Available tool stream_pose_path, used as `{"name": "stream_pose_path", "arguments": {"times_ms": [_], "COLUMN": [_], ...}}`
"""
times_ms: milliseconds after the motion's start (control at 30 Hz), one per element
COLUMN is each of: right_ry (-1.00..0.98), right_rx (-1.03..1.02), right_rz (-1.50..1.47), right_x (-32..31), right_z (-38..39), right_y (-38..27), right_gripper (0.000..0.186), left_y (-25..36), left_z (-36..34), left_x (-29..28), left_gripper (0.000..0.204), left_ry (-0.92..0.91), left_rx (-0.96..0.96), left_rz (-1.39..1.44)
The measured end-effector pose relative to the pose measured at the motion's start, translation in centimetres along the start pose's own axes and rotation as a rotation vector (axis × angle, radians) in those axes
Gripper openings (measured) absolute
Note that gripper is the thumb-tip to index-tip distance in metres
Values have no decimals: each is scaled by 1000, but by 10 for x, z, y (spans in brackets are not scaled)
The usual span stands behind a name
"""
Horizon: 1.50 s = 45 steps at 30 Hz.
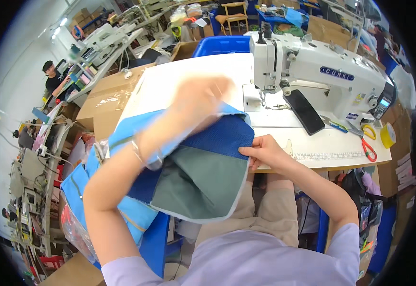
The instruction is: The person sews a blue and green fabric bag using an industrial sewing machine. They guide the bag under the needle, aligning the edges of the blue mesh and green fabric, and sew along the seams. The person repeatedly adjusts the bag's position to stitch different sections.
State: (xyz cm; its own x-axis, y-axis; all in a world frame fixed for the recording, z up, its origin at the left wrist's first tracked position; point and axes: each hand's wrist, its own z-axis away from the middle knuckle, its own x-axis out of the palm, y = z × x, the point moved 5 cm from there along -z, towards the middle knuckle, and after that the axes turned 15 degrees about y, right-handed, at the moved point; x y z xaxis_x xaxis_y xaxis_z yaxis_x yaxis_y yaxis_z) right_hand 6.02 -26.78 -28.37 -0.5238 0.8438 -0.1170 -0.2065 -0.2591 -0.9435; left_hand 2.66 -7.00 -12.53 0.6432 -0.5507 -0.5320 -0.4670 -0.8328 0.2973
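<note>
A sewn fabric piece [203,176] lies over the table's front edge and hangs toward my lap. It has a grey-green panel, dark blue mesh, light blue cloth and a pale bound edge. My right hand [267,151] pinches its right edge between thumb and fingers. Above the far part of the cloth is my left hand [201,97], smeared by motion, so its fingers cannot be made out. Just beyond the cloth stands a white sewing machine [313,64], its needle area to the right of my left hand.
On the table lie a black phone [304,112], red-and-yellow-handled scissors [369,148], a roll of yellow tape [387,135] and a ruler strip [332,156]. Behind is a blue bin [221,45]. Cardboard [105,100] and more light blue cloth [77,186] sit at left. Another person [54,81] works far left.
</note>
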Motion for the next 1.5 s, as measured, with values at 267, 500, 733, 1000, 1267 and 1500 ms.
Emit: {"name": "stream_pose_path", "arguments": {"times_ms": [267,500,733,1000,1267,1500], "right_ry": [-119,5,119,-444,-367,-251], "right_rx": [-46,-285,-557,-359,94,183], "right_rz": [283,420,42,-136,-542,-629], "right_x": [10,9,15,79,126,94], "right_z": [-19,-8,13,99,134,122], "right_y": [-12,-25,-30,2,58,70], "right_gripper": [32,35,101,29,37,34], "left_y": [-50,-104,3,35,-43,-24], "left_z": [54,58,16,-45,-40,72], "left_x": [54,-19,-93,-141,58,74], "left_gripper": [60,32,11,24,23,36], "left_ry": [-171,-205,294,176,-89,-558], "left_rx": [227,-129,27,139,595,148], "left_rz": [-419,-325,-451,-442,-402,-270]}}
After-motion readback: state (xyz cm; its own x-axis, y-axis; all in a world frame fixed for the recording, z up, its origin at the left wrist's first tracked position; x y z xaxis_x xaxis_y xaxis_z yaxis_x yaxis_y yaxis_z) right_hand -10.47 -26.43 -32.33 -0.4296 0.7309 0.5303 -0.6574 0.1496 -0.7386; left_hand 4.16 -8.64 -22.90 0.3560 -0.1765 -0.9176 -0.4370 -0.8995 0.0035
